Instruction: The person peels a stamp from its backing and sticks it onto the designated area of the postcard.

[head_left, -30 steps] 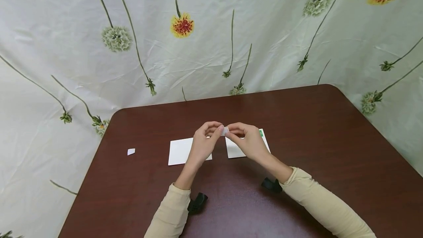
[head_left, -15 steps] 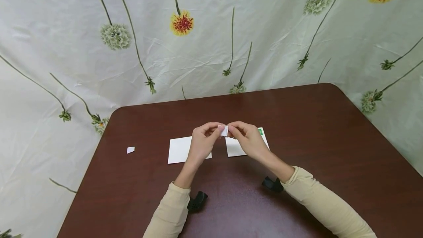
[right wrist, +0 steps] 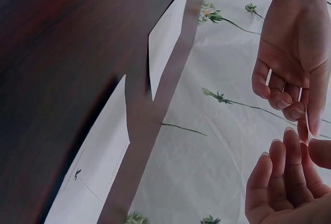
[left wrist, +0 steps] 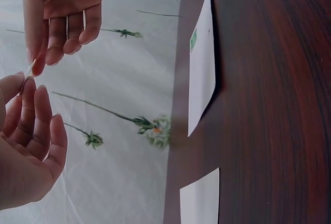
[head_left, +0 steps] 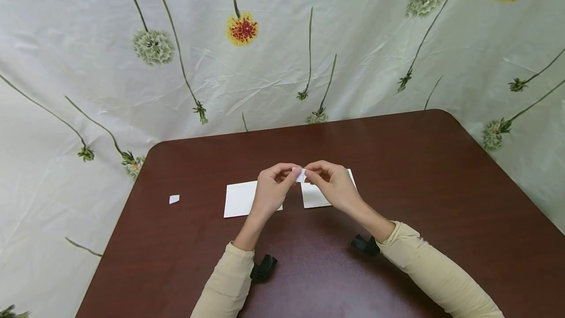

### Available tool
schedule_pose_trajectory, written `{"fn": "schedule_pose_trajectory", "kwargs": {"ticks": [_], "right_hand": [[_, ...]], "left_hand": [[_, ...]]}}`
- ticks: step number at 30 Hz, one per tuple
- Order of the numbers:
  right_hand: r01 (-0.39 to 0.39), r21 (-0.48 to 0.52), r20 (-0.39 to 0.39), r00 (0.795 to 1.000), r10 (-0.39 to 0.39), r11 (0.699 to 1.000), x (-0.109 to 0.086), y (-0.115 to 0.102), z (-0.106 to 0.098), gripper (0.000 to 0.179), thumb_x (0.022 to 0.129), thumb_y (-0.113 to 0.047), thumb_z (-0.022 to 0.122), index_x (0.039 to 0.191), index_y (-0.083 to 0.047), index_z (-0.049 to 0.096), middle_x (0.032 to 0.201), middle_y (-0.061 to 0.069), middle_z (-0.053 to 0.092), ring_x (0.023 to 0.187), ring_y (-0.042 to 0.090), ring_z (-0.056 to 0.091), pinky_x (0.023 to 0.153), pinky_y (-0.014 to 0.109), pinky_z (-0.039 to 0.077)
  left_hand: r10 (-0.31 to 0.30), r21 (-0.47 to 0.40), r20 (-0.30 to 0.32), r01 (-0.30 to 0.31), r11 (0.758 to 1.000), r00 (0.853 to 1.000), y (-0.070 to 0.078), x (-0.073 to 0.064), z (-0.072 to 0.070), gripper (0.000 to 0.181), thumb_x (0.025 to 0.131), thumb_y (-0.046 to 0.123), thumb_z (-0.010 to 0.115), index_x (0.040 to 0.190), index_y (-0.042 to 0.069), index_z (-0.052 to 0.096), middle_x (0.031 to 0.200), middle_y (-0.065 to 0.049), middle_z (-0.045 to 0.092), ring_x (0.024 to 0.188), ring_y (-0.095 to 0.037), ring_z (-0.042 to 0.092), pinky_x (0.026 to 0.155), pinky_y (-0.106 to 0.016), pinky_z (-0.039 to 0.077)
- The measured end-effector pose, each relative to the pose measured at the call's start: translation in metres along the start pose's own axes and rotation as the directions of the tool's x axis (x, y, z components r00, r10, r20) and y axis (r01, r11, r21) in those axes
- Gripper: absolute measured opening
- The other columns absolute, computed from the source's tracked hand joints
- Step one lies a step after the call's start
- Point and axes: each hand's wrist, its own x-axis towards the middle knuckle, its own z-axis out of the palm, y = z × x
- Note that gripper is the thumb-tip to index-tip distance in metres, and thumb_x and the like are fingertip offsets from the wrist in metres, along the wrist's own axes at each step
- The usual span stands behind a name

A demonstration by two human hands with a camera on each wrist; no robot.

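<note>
My left hand (head_left: 270,190) pinches a small white paper square (head_left: 300,176), about as big as a stamp, between thumb and fingers. The right hand (head_left: 333,186) pinches its right edge, so the fingertips of both hands nearly meet. In the left wrist view the paper square (left wrist: 29,70) shows edge-on as a thin strip. Below the hands, two white envelopes lie flat: a left envelope (head_left: 240,199), partly behind my left hand, and a right envelope (head_left: 314,197), partly behind my right. A green stamp (left wrist: 193,40) sits in the right envelope's corner.
A small white scrap of paper (head_left: 174,199) lies toward the left side of the dark red-brown table (head_left: 176,249). Black wrist devices (head_left: 264,268) hang under both forearms. A flower-patterned white cloth (head_left: 273,72) hangs behind the table.
The paper square has turned to show more of its white face between the fingertips. My hands stay close together, with small finger movements. The head view has tilted slightly.
</note>
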Motion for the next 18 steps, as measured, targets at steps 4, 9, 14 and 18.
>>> {"fn": "schedule_pose_trajectory", "kwargs": {"ticks": [4,9,14,18], "right_hand": [[-0.005,-0.001,0.006,1.000,0.005,1.000,0.0000,0.0011,-0.0007,0.009,0.092,-0.007,0.063,0.097,-0.002,0.069,0.081,0.005,0.069,0.070,0.013,0.065,0.062,0.025,0.049],[-0.047,0.046,0.035,0.998,0.045,0.998,0.0006,0.0022,-0.0010,0.011,0.092,-0.007,0.063,0.100,0.000,0.068,0.082,0.007,0.069,0.074,0.020,0.066,0.066,0.028,0.052],[-0.137,0.092,0.083,0.988,0.129,0.986,0.0002,0.0017,-0.0020,0.018,0.094,-0.012,0.061,0.101,0.003,0.068,0.081,0.009,0.067,0.079,0.025,0.066,0.072,0.031,0.053],[-0.133,0.095,0.075,0.989,0.127,0.986,-0.0003,0.0014,-0.0020,0.018,0.095,-0.012,0.061,0.101,0.004,0.068,0.083,0.012,0.066,0.079,0.024,0.066,0.073,0.034,0.053]], "left_hand": [[-0.010,0.008,0.007,0.010,1.000,1.000,0.0006,-0.0004,0.0001,0.014,0.090,0.013,0.068,0.096,0.001,0.072,0.076,-0.005,0.066,0.062,-0.011,0.058,0.059,-0.023,0.050],[-0.016,0.014,0.009,0.016,1.000,1.000,-0.0001,-0.0007,0.0015,0.015,0.090,0.013,0.067,0.096,0.000,0.072,0.076,-0.006,0.066,0.063,-0.011,0.058,0.061,-0.026,0.052],[0.007,0.027,0.006,-0.007,1.000,1.000,-0.0030,-0.0007,0.0036,0.016,0.090,0.014,0.068,0.097,0.001,0.072,0.077,-0.008,0.067,0.063,-0.011,0.058,0.059,-0.024,0.049],[0.040,0.065,-0.002,-0.040,0.997,0.999,-0.0044,-0.0007,0.0052,0.019,0.089,0.013,0.069,0.105,0.002,0.069,0.075,-0.008,0.065,0.065,-0.013,0.058,0.060,-0.023,0.046]]}}
